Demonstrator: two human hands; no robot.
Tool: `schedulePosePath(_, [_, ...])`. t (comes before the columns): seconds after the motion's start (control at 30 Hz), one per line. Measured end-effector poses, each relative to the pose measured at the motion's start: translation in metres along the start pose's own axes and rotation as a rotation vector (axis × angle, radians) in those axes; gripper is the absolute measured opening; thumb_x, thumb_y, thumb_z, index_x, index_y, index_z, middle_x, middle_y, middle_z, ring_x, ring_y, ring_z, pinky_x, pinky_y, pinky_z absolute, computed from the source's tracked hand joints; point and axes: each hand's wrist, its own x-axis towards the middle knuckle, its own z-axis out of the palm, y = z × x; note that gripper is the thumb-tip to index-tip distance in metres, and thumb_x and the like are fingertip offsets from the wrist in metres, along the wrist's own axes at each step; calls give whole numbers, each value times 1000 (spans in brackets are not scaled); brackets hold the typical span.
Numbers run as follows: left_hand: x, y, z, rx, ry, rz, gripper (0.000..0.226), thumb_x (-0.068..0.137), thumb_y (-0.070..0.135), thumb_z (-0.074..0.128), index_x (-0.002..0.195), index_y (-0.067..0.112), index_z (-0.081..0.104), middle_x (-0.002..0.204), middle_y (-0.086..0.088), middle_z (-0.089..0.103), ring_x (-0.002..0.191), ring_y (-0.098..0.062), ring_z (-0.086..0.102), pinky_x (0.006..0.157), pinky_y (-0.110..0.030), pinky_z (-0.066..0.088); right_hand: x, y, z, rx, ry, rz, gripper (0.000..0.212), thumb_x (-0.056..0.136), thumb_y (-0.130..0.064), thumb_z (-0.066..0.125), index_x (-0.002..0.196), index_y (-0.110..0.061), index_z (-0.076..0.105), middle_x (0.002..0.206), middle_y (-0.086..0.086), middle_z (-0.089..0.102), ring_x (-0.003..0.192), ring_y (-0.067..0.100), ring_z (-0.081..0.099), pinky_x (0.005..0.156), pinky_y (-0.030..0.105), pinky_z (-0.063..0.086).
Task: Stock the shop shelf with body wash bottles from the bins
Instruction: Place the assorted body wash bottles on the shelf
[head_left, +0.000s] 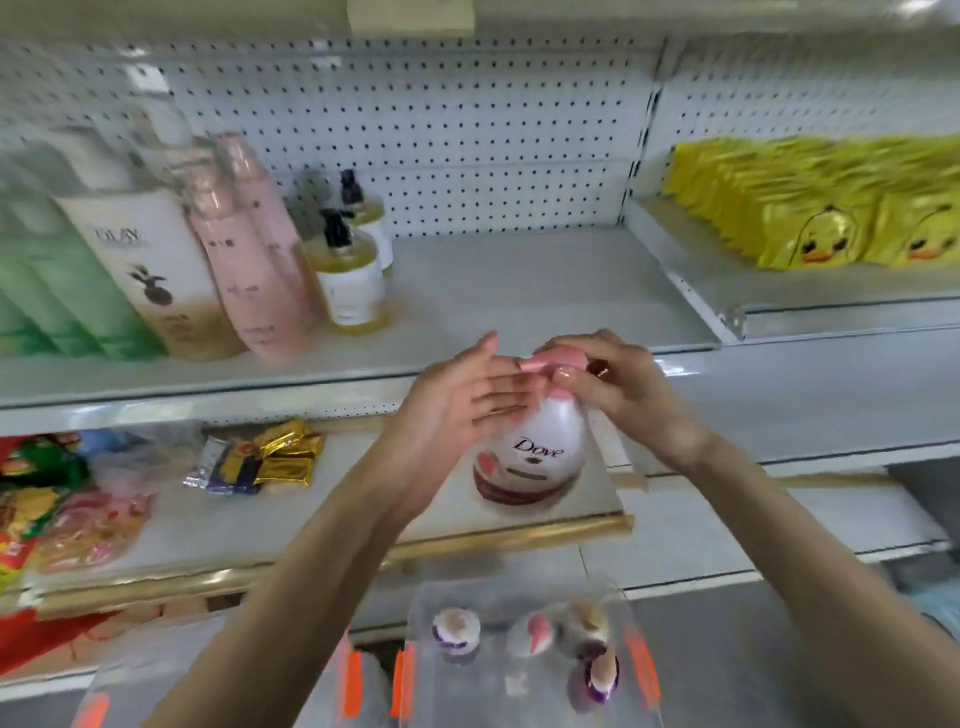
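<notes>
A white Dove body wash bottle (535, 447) with a pink pump top is held up in front of the shelf edge, below the white shelf board (519, 291). My right hand (618, 389) grips the pink pump top with curled fingers. The straight fingers of my left hand (462, 405) lie flat against the bottle's left side. Below, a clear plastic bin (519, 649) holds three more pump bottles, seen from above.
On the shelf's left stand green, cream and pink bottles (249, 260) and two amber pump bottles (348, 275). Yellow duck packs (831, 208) fill the right bay. Snack packets (260, 457) lie on the lower shelf. A second clear bin (234, 696) sits at lower left.
</notes>
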Motion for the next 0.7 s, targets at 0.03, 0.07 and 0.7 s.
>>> schedulePosePath(0.03, [5,13,0,-4,0,12,49,75,41,55,98,0,67,94,-15,72,92,-23,69,90,-34,55,13,-4,-3,1,14,-23,18,90,-28,60,97,-41,70,95,-3,66,85,19,56,73,31,43])
schedulePosePath(0.07, [10,24,0,-30,4,17,48,75,39,57,100,-2,66,93,-15,72,91,-23,69,89,-33,55,25,-6,-5,31,27,-20,17,90,-25,59,97,-37,69,96,-5,66,88,15,58,76,28,46])
schedulePosePath(0.7, [99,113,-64,-284,15,52,34,96,23,48,113,-3,62,101,-10,71,89,-19,70,88,-36,51,201,14,16,9,43,-23,15,96,-10,51,97,-19,62,94,-9,65,85,-9,59,81,7,40])
